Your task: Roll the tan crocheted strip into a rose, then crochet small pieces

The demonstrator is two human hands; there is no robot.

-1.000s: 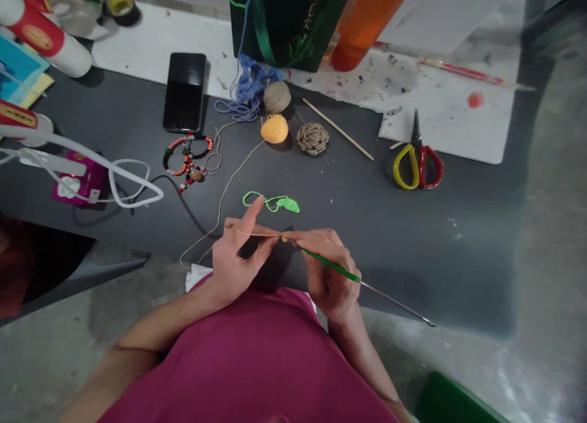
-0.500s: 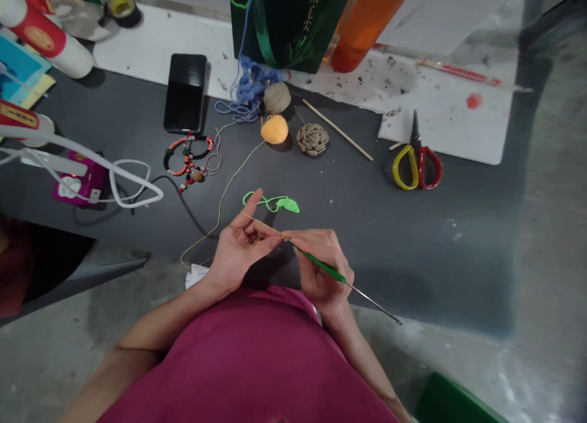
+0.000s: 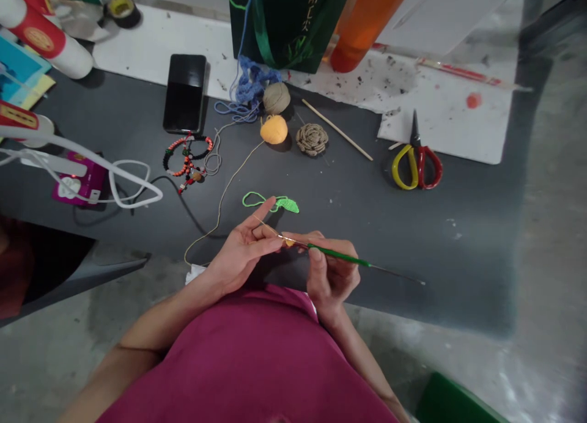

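My right hand [image 3: 334, 269] is closed around the green grip of a crochet hook [image 3: 339, 254], its metal tip reaching left to my left fingers. My left hand [image 3: 245, 249] pinches a small piece of yellow crochet work [image 3: 289, 242] between thumb and fingers. Its index finger is stretched out with the yarn running over it. That yarn [image 3: 221, 197] trails across the table to a yellow yarn ball [image 3: 274, 129]. Just beyond my left fingertips lies a bright green crocheted leaf [image 3: 288, 204] with a loose tail.
Scissors [image 3: 416, 157] and a thin wooden stick [image 3: 338, 129] lie to the right. A brown coiled yarn piece [image 3: 312, 139], beige ball [image 3: 276, 98], blue yarn [image 3: 251, 84], phone [image 3: 185, 93] and beaded bracelets [image 3: 188, 160] are farther back. White cables [image 3: 137, 198] loop at left.
The hook has swung to a flatter angle, its rear end moving up and right. My right hand has shifted slightly right, and my left index finger has moved right and a little lower.
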